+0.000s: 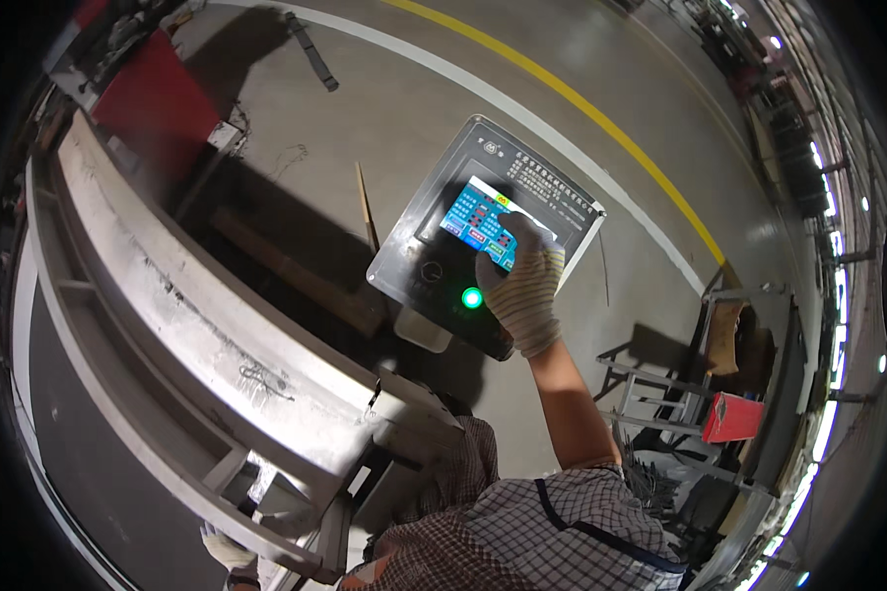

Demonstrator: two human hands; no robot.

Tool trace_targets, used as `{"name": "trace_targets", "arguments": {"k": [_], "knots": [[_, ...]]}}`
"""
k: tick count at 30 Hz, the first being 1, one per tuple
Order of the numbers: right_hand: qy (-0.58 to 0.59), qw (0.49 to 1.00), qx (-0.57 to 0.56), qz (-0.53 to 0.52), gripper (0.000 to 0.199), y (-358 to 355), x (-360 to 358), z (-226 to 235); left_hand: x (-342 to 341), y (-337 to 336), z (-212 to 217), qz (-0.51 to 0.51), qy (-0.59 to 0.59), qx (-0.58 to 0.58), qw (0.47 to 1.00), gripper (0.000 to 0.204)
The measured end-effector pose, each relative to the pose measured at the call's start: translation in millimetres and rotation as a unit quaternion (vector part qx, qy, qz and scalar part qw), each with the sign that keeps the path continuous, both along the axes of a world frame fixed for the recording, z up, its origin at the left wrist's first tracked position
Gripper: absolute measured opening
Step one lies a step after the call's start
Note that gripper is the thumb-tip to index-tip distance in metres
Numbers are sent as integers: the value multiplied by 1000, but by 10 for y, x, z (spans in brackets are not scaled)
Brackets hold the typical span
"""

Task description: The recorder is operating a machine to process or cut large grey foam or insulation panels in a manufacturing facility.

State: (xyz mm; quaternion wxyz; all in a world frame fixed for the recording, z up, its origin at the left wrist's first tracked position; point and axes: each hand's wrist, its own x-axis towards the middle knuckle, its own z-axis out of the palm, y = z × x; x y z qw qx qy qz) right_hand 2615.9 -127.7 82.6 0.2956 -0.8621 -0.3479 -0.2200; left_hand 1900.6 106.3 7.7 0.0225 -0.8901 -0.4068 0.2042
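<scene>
My right hand (525,286), in a striped knit glove with dark fingertips, reaches over a control panel (394,258) with a black face and pale metal edges. Its thumb and forefinger are apart, with nothing held between them. The fingertips lie over the right part of a lit blue touchscreen (463,219) and hide some of it; whether they touch the glass cannot be seen. Below the screen a round green button (472,297) glows. At the lower left my left hand (229,549), also gloved, rests beside a pale metal frame (182,483), fingers stretched out, partly hidden.
A long pale metal beam (197,305) runs diagonally across the left side. A red panel (158,98) stands at the upper left. To the right are a metal rack (660,394) and a red box (732,418). Yellow (562,89) and white lines mark the floor.
</scene>
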Motion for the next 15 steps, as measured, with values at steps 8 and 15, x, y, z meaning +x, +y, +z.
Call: {"name": "trace_targets", "arguments": {"k": [8, 15], "knots": [[64, 998, 0, -12, 52, 303, 148, -66, 792, -154, 601, 199, -330, -176, 906, 46], [38, 998, 46, -20, 50, 200, 95, 9, 367, 10, 410, 229, -239, -157, 931, 49]]}}
